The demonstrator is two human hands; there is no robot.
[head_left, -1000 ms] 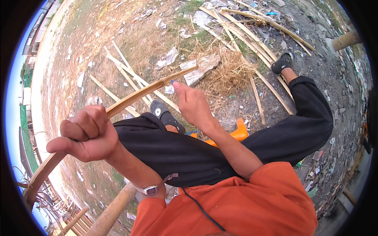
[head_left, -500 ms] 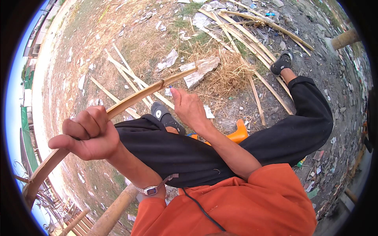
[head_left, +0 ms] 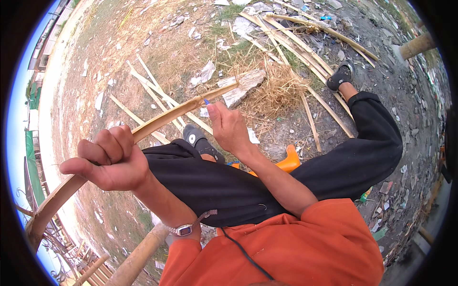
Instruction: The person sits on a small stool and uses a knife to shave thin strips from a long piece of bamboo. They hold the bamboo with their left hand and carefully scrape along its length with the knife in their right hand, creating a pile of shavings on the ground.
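Observation:
My left hand [head_left: 112,157] is wrapped round a long split bamboo strip [head_left: 164,118], its thumb stretched out to the left. The strip slants from the lower left up to the middle, hollow side showing, with a node near its far part. Its far end overlaps a weathered wooden block [head_left: 244,91] on the ground; contact cannot be told. Beside the node, my right hand [head_left: 231,131] is closed with the thumb up. A small blue-tipped tool [head_left: 206,101] sticks out past that thumb, against or close to the strip; most of it is hidden by the hand.
Several pale bamboo strips [head_left: 305,55] lie at the upper right, and more strips [head_left: 152,90] at the left. Dry straw [head_left: 286,90] surrounds the block. An orange plastic object [head_left: 290,162] shows between my legs. A thick bamboo pole [head_left: 143,255] rises at lower left.
My right hand has shifted slightly, and the blue tip now shows at the strip's node. The left hand and strip have moved only a little.

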